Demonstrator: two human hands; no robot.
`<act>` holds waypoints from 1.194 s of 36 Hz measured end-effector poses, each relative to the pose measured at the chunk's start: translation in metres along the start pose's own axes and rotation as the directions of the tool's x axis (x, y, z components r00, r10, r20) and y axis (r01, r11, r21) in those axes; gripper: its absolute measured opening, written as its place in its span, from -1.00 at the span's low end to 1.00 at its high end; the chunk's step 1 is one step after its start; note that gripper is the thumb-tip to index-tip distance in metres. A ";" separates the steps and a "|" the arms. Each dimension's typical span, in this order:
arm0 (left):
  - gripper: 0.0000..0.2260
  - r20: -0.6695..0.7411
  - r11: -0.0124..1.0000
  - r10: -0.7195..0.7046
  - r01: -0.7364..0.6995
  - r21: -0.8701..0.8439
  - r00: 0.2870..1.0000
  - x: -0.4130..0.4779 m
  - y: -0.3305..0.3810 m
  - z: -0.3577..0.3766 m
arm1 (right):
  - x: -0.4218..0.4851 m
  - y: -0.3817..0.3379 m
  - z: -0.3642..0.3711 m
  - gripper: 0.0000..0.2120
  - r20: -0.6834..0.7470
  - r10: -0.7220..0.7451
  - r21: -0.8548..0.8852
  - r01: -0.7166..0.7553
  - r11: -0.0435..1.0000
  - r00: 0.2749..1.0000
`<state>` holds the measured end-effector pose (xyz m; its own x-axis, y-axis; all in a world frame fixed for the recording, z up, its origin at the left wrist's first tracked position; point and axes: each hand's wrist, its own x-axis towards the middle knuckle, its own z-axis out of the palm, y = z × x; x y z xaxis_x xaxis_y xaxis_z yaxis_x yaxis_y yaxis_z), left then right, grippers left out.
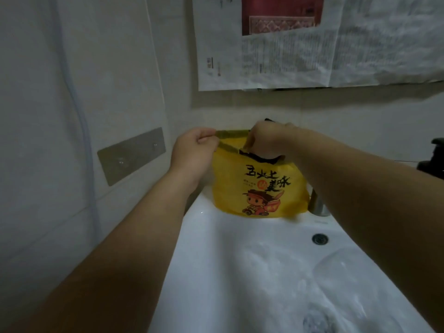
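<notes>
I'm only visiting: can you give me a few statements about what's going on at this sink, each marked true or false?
1. The yellow bag stands at the back of the white sink. True.
2. The left hand hangs away from the bag. False: it pinches the bag's top edge.
3. The right hand grips the bag's mouth. True.
4. The bag is plain. False: it bears dark characters and a cartoon figure.
5. The wall above is bare. False: newspaper sheets hang there.
</notes>
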<state>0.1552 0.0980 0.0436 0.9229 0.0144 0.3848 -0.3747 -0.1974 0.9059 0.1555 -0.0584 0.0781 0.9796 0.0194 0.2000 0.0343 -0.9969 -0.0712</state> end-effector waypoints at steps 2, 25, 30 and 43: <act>-0.86 0.014 1.000 -0.007 0.007 0.001 1.000 0.001 -0.001 -0.001 | 0.001 0.001 -0.002 -0.67 0.099 0.014 -0.063 -0.008 0.998 0.995; -0.94 0.340 0.979 -0.186 0.205 -0.020 0.922 -0.147 -0.031 0.083 | -0.201 0.073 0.069 -0.72 -0.175 0.428 0.648 -0.223 0.728 0.887; -0.90 0.459 0.952 -0.305 0.247 0.184 0.834 -0.185 -0.056 0.113 | -0.239 0.104 0.114 -0.36 0.166 0.437 0.463 -0.461 0.757 0.884; -0.27 0.606 0.500 -0.763 -0.390 0.773 0.224 -0.224 -0.081 0.108 | -0.254 0.089 0.148 -0.18 0.680 0.212 -0.081 -0.216 0.973 0.702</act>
<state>-0.0112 0.0051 -0.1353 0.5468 -0.4406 -0.7119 -0.4781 -0.8624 0.1665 -0.0606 -0.1407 -0.1240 0.8297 -0.1455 -0.5389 -0.1938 -0.9805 -0.0336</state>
